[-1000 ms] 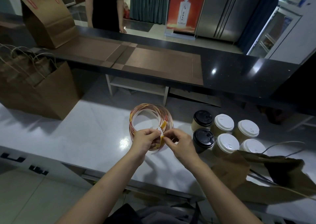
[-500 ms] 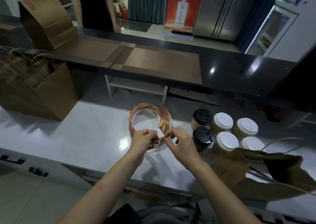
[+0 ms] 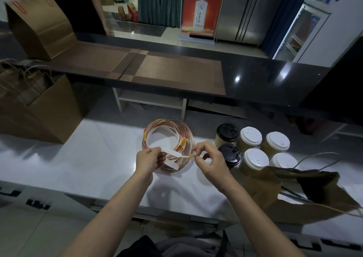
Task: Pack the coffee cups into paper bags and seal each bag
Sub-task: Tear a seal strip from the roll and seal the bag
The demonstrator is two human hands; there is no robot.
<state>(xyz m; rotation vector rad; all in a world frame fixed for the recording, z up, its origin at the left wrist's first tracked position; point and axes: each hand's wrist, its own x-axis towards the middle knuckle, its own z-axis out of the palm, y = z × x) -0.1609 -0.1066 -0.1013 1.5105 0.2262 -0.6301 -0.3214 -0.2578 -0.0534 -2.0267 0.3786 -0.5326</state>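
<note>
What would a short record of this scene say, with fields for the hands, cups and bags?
Left hand: pinches the white strip of the sticker roll
Right hand: pinches a sticker end by the roll
Cups: six, lidded, right of the roll; two black lids, four white
Flat bag: lies at right, beside the cups
Upright bag: stands at left, open
Far bag: on the dark counter, red strips on top

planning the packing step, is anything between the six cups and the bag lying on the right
Nothing visible: the cups sit right beside the collapsed paper bag, whose edge overlaps the nearest ones. The left hand and right hand pinch a strip of the sticker roll.
</note>
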